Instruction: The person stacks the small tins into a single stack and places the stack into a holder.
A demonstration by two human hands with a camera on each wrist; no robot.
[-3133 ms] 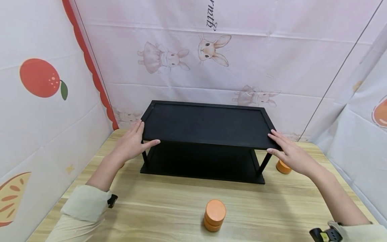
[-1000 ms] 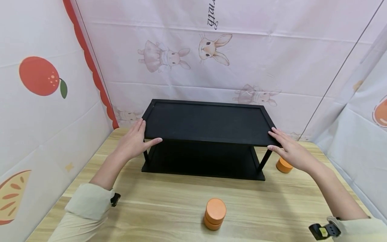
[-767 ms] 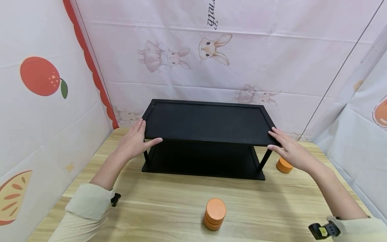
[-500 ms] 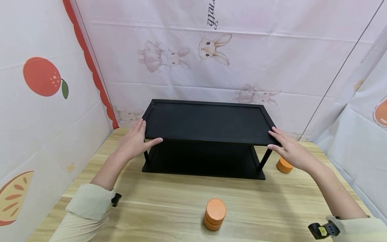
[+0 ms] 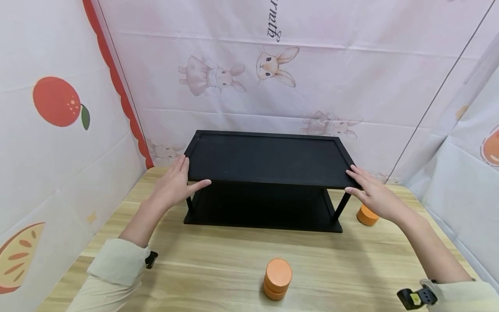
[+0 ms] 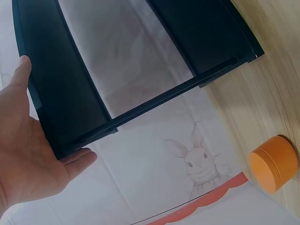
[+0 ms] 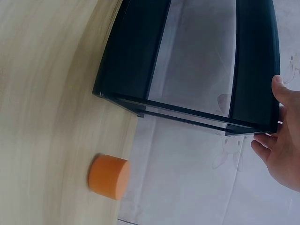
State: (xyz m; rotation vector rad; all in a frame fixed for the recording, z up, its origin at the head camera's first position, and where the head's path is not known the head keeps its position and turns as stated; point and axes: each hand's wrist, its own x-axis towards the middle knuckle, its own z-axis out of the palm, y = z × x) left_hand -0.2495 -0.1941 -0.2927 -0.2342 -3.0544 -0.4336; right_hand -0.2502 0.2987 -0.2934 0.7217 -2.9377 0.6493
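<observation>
A black two-level rack [image 5: 265,158] stands upright at the back of the wooden table. My left hand [image 5: 169,186] rests on the left front corner of its top shelf, thumb along the front edge, fingers straight. On the right front corner lies my right hand [image 5: 376,195], fingers extended over the side edge. Both wrist views show the rack's end frames, with my left palm [image 6: 28,150] and right hand [image 7: 286,140] against the upper shelf. The shelves hold nothing visible.
An orange round container [image 5: 278,277] stands on the table [image 5: 218,268] in front of the rack. Another orange container [image 5: 367,215] is right of the rack, and a third [image 6: 274,164] shows in the left wrist view. Printed cloth hangs behind and at both sides.
Since the earliest frame, the rack's front base edge and both hands have shifted very slightly in view. Over the last second the hands keep the same contact; the head view tilts slightly.
</observation>
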